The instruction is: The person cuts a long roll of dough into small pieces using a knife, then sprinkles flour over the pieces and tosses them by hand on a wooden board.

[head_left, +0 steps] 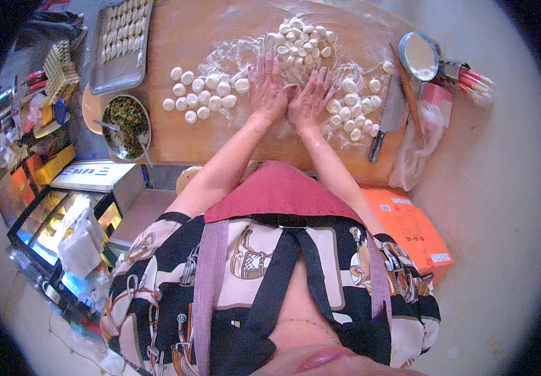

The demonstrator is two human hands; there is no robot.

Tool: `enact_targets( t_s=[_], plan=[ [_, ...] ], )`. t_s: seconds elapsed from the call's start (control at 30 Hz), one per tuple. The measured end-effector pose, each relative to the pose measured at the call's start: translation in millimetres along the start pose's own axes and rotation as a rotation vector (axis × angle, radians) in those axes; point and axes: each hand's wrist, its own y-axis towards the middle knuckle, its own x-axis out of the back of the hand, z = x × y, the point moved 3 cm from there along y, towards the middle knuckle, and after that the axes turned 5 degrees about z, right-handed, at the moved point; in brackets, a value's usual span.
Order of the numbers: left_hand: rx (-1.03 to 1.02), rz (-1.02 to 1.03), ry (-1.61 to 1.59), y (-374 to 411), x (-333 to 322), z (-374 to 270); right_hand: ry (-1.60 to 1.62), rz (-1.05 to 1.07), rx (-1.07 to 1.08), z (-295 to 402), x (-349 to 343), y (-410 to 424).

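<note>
Both hands lie side by side on a floured wooden board [185, 145], thumbs meeting. My left hand [269, 91] is flat with its fingers spread, close to a group of small round dough pieces [203, 98] on the left. My right hand [309, 101] also has spread fingers, beside another group of dough pieces [356, 112]. Just beyond the fingertips is a heap of smaller dough pieces [305, 40] dusted with flour. No grasped thing shows in either hand; what lies under the palms is hidden.
A cleaver [395, 101] and a wooden rolling pin [407, 89] lie at right, near a flour bowl [401, 55] and plastic bag [416, 155]. At left are a metal tray [117, 77] with rows of dumplings and a bowl [115, 141] of green filling with utensils.
</note>
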Motion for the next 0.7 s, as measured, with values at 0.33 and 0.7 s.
enact_targets(
  t_s=[0.33,0.7],
  plan=[
    [-0.078,-0.166,0.067,48,43,70,0.102,-0.08,0.152,-56,41,64],
    [-0.197,-0.105,-0.348,85,43,51,0.265,-0.017,0.17,-30,39,35]
  ],
)
